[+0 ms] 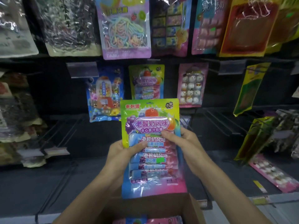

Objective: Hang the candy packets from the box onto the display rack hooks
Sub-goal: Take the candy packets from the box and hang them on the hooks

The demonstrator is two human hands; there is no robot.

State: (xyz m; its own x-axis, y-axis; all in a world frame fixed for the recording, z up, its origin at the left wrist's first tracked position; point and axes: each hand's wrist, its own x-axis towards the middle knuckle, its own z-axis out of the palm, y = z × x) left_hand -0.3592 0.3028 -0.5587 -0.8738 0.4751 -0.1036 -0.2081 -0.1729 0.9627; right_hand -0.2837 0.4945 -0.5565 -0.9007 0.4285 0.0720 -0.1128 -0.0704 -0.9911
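We hold one candy packet [150, 120] upright at the centre of view, both hands clamped on it. Our left hand [121, 154] grips its edge at nine o'clock, thumb across the front, and our right hand [184, 139] pinches its edge at three o'clock. At six o'clock the cardboard box [161, 206] stands open with more packets [153, 220] inside. At twelve o'clock a matching packet [146, 83] hangs on the display rack [48, 94], between a blue gumball packet [105, 94] at its nine o'clock and a pink snowman packet [191, 85] at its three.

dim | glare on packet [152, 126] film | edges bowed, blurred
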